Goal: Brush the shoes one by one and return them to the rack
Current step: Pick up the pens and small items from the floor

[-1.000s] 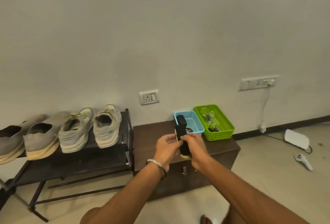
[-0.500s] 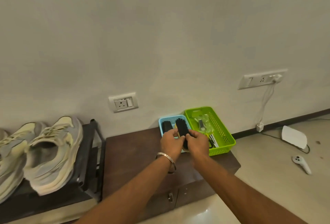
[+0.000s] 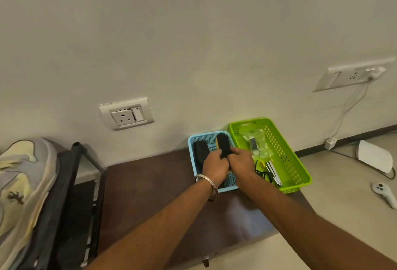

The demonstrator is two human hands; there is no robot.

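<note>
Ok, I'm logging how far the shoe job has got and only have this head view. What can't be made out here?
- Brush: its lower half is hidden by the left hand and right hand.
- Black item in the blue basket: partly behind the left hand, identity unclear.
- Shoe on the rack: cut off by the left edge; other shoes are out of frame.

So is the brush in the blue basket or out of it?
In: both hands hold the brush low inside the blue basket.
</note>
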